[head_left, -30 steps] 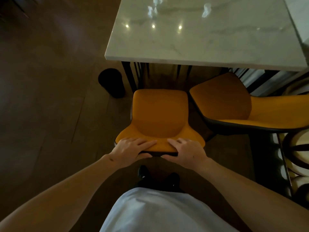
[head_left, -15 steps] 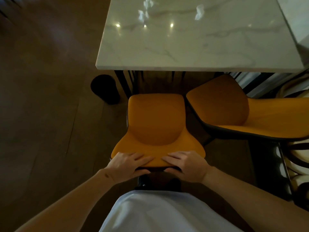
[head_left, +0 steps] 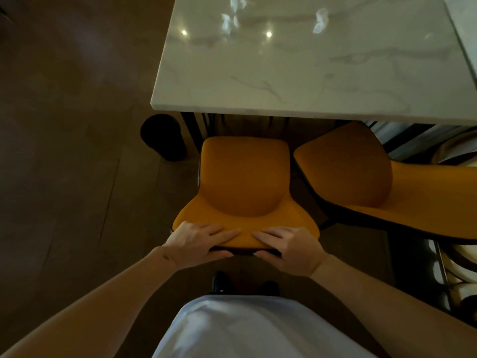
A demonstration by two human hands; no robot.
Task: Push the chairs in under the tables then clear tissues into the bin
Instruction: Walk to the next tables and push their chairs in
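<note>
Orange chair, frame centre, below the marble bench: its backrest top is gripped by the left hand and right hand. Tissues lie at upper frame. Black bin stands left. No writing is legible.

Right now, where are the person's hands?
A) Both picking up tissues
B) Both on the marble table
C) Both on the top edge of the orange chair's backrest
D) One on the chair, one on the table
C: the left hand and right hand both grip the top edge of the orange chair.
</note>
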